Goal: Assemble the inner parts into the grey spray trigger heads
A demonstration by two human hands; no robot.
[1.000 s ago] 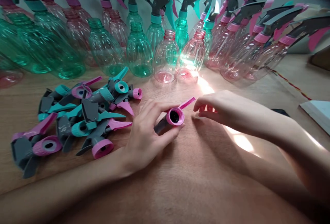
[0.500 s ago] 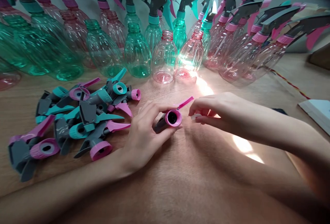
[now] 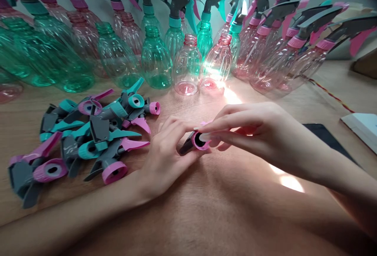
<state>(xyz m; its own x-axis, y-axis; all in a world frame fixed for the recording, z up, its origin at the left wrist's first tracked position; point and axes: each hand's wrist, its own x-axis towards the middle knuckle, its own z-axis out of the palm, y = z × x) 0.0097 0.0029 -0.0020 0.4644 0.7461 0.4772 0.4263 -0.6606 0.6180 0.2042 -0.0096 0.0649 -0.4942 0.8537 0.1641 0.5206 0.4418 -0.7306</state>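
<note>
My left hand [image 3: 169, 152] is closed around a grey spray trigger head [image 3: 185, 146] with a pink collar, its round opening turned up toward me. My right hand [image 3: 244, 126] reaches over from the right with thumb and fingers pinched at that opening. Between those fingertips sits a small white piece [image 3: 204, 137], like a flat disc, at the collar's rim; its full shape is partly covered. To the left of my left hand lies a heap of loose trigger heads [image 3: 98, 124] in grey with pink or teal collars, some showing pale discs inside.
Clear green bottles [image 3: 156, 59] and pink bottles [image 3: 188, 67] stand in rows at the back, several without tops. Capped spray bottles [image 3: 273, 48] crowd the back right. A dark flat phone-like object [image 3: 326, 140] and a white object [image 3: 362, 128] lie at the right, near a twisted cord [image 3: 332, 94].
My right hand has moved left with the white piece, from beside the trigger head to its opening. My left hand keeps its hold almost in place.
</note>
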